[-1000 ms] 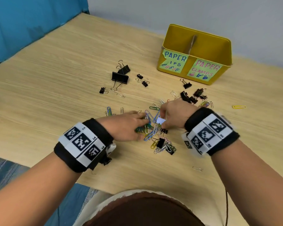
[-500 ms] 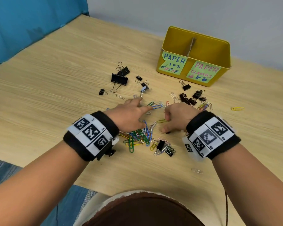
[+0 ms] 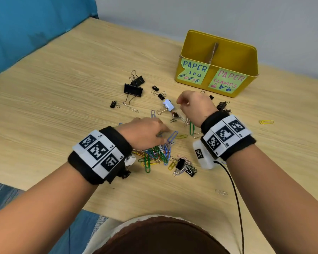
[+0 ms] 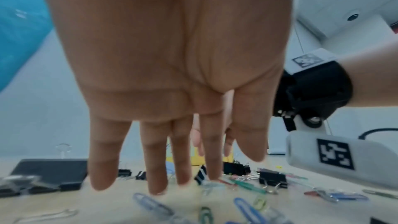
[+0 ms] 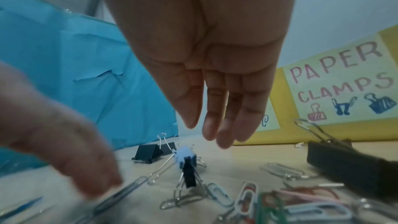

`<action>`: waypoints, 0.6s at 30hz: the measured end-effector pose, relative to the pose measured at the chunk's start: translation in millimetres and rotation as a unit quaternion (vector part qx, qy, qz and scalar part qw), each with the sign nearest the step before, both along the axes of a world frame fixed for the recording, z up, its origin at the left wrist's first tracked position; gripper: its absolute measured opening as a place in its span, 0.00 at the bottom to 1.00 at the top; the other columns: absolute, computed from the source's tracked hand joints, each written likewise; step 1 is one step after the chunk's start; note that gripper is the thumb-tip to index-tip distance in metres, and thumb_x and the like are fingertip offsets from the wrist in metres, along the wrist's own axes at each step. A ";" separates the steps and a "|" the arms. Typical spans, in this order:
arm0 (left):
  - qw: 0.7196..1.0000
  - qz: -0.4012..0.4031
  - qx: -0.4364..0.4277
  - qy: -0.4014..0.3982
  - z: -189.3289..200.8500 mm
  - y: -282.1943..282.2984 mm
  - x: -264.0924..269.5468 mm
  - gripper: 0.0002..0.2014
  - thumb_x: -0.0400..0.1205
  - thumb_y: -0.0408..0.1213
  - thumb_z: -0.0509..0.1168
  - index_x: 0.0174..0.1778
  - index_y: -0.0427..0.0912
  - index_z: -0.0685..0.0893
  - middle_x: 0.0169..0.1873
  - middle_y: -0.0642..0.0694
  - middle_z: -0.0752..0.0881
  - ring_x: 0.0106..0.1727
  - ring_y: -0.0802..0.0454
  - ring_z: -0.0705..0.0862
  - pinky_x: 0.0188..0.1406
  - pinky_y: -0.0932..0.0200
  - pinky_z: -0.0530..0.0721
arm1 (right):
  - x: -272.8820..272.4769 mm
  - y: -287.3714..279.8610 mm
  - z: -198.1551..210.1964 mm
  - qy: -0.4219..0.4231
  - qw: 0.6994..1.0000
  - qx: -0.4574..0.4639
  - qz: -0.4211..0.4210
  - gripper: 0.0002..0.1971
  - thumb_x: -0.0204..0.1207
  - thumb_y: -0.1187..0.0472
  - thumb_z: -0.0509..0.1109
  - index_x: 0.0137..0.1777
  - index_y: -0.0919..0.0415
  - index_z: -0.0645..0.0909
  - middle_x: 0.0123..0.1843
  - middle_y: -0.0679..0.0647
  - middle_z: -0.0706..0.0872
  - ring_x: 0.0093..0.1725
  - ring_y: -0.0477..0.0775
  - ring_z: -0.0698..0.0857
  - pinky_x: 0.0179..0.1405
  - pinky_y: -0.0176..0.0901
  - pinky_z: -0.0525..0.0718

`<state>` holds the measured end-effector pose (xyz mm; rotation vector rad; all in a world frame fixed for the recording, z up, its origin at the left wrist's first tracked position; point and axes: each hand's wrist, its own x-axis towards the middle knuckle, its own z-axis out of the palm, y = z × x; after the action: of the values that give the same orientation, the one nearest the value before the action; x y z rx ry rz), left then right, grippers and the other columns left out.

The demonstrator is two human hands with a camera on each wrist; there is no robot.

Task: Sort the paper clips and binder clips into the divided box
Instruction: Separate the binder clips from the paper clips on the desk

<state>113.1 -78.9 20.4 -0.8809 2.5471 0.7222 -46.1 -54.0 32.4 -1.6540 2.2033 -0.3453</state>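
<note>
Pale wood surface (image 3: 62, 107): both hands have spread the pile. Left hand (image 3: 145, 132), fingers loose, hovers over paper clips (image 3: 154, 154) near the front edge; right hand (image 3: 195, 105), empty, has risen towards the divided box (image 3: 246, 55) at the far edge. Nothing sorted yet.

Overall light: even and fairly bright, soft, seemingly from overhead; no hard glare on the pale wood-grain desk (image 3: 53, 107).
Shadows: faint and short, just under the left hand (image 3: 145, 132) and beneath the right hand (image 3: 195, 105).
Head view: sharp at centre; wide-angle bending curves the desk edges and stretches both forearms toward the lower corners.
Left wrist view: palm (image 4: 168, 48) dim and backlit; the coloured wire paper clips (image 4: 247, 209) nearest the lens, below the fingertips, are smeared and out of focus.
Right wrist view: palm (image 5: 204, 40) shaded; a blurred finger (image 5: 71, 156) at the left; the large black binder clip (image 5: 349, 164) right of the hand is soft.
</note>
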 end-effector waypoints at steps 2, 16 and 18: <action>0.999 0.035 -0.011 0.009 -1.6 -5.7 4.2 0.30 0.82 0.49 0.60 0.80 0.48 0.61 0.82 0.45 0.56 0.82 0.44 0.57 0.81 0.44 0.60 | 2.1 2.1 -5.1 0.013 0.999 0.037 0.012 0.16 0.76 0.73 0.58 0.55 0.62 0.84 0.58 0.61 0.86 0.58 0.60 0.83 0.55 0.39 0.77; 0.970 0.241 -0.031 0.011 -7.6 -44.7 60.1 0.30 0.80 0.35 0.63 0.78 0.39 0.63 0.79 0.36 0.59 0.80 0.37 0.60 0.80 0.51 0.61 | 37.1 14.9 -14.0 0.045 0.986 0.052 0.155 0.24 0.77 0.77 0.56 0.70 0.62 0.76 0.68 0.62 0.79 0.68 0.61 0.80 0.70 0.47 0.77; 0.970 0.239 -0.024 -0.025 -10.8 -51.2 63.1 0.30 0.80 0.35 0.63 0.78 0.35 0.62 0.80 0.37 0.58 0.81 0.38 0.59 0.80 0.53 0.60 | 57.0 0.6 -20.1 0.029 0.972 0.085 0.218 0.23 0.79 0.74 0.55 0.75 0.64 0.71 0.72 0.63 0.77 0.73 0.61 0.76 0.75 0.50 0.73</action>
<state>176.2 -130.1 9.6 -1.5358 2.3323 0.7571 10.9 -53.4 12.3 -2.0011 1.7777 0.0120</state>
